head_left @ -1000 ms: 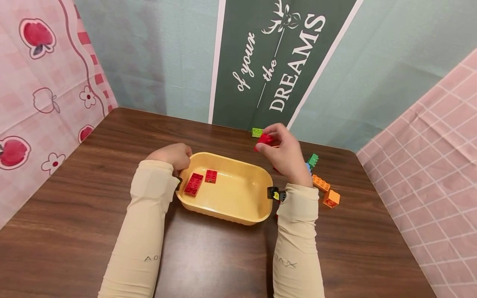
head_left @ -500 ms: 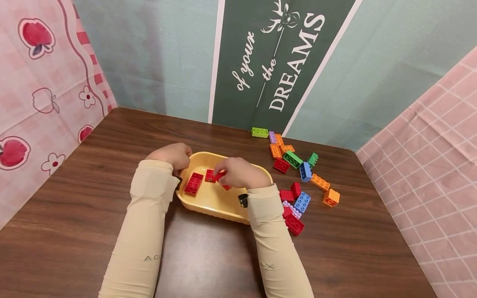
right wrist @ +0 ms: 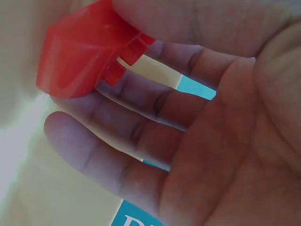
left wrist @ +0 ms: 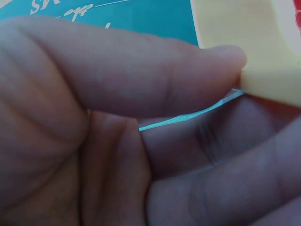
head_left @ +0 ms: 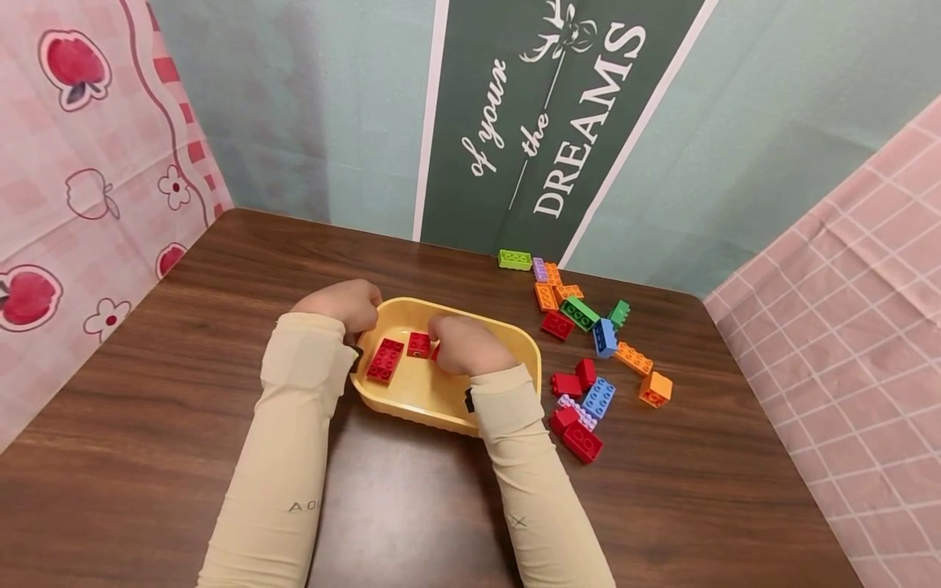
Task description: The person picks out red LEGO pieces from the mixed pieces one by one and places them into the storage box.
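In the head view, a smooth, round-cornered yellow tray (head_left: 415, 394) holds two studded red bricks (head_left: 385, 360) on the wood-grained surface (head_left: 404, 506). Left wrist: the left hand (left wrist: 113, 150) pinches its rim between thumb and fingers. Right wrist: the right hand's (right wrist: 202, 132) fingers pinch a glossy, slope-sided plastic brick (right wrist: 77, 56) inside the tray.

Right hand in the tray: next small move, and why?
Probably release the held red brick into the tray: the right hand pinches it there, near a small red brick and a long red brick, while the left hand grips the tray's edge.
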Demonstrator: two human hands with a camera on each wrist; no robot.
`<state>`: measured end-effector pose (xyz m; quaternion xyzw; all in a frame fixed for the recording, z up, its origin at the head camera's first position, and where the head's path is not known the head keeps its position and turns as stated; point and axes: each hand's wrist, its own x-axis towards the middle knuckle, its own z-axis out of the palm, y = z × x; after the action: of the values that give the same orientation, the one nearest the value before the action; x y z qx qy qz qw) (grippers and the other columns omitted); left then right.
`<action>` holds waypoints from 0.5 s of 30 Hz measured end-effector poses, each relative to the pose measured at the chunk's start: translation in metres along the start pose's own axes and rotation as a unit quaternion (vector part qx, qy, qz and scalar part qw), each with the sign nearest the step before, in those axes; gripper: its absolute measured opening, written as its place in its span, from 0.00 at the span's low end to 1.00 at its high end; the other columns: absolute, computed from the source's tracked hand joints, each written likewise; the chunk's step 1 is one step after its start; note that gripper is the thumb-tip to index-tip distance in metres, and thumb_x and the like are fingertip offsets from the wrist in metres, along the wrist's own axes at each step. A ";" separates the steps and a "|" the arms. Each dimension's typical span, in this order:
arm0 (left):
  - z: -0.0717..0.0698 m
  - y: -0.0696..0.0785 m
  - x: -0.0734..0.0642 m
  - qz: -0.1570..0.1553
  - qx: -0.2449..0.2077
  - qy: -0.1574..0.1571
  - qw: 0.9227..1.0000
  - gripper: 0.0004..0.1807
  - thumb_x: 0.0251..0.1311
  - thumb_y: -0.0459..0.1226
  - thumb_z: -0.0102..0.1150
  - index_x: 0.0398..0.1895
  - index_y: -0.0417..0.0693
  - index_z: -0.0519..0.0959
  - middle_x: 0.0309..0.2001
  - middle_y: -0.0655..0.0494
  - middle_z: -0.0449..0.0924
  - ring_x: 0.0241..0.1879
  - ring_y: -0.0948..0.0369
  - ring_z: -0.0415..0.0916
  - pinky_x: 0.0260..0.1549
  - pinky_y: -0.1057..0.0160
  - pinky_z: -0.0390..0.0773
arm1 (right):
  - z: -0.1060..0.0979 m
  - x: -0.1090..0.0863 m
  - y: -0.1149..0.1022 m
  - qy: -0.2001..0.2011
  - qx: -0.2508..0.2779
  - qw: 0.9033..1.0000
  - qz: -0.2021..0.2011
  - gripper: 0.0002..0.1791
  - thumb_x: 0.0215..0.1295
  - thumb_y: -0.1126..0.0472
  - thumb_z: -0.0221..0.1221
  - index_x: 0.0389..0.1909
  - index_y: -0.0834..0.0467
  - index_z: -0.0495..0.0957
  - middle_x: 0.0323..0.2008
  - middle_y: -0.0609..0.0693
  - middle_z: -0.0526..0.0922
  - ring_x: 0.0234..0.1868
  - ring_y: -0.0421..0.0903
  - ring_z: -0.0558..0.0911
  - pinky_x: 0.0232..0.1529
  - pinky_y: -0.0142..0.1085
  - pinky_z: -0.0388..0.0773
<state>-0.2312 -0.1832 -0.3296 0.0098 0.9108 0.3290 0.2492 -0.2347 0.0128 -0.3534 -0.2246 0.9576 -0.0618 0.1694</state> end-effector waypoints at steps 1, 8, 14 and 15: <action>0.000 0.001 0.000 -0.001 0.000 0.000 1.000 0.22 0.64 0.28 0.44 0.62 0.35 0.72 0.38 0.41 0.77 0.26 0.54 0.74 0.24 0.63 0.76 | 0.001 0.000 0.001 0.005 -0.004 1.000 0.002 0.11 0.64 0.69 0.59 0.46 0.59 0.79 0.35 0.51 0.79 0.35 0.48 0.76 0.34 0.36 0.72; 0.002 0.002 0.003 -0.005 0.004 0.004 1.000 0.22 0.63 0.28 0.45 0.61 0.36 0.72 0.34 0.43 0.76 0.24 0.55 0.73 0.23 0.63 0.75 | 0.005 0.001 0.004 -0.006 -0.032 0.999 0.017 0.04 0.66 0.65 0.59 0.40 0.57 0.76 0.33 0.52 0.78 0.35 0.49 0.76 0.35 0.38 0.72; 0.004 0.001 0.004 -0.002 0.001 0.006 1.000 0.21 0.62 0.27 0.44 0.58 0.35 0.73 0.34 0.43 0.76 0.22 0.56 0.71 0.22 0.63 0.75 | 0.007 0.001 0.006 -0.018 -0.025 0.999 0.016 0.03 0.65 0.66 0.60 0.36 0.54 0.78 0.33 0.51 0.79 0.35 0.48 0.76 0.33 0.36 0.72; 0.004 0.001 0.004 0.000 0.004 0.007 1.000 0.20 0.62 0.27 0.44 0.58 0.35 0.73 0.34 0.43 0.76 0.21 0.56 0.72 0.22 0.63 0.75 | 0.006 0.000 0.006 -0.019 -0.021 1.000 0.013 0.03 0.64 0.66 0.60 0.36 0.55 0.78 0.33 0.51 0.79 0.35 0.48 0.76 0.32 0.36 0.71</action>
<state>-0.2327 -0.1794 -0.3335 0.0089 0.9139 0.3251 0.2430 -0.2352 0.0180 -0.3602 -0.2166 0.9582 -0.0357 0.1833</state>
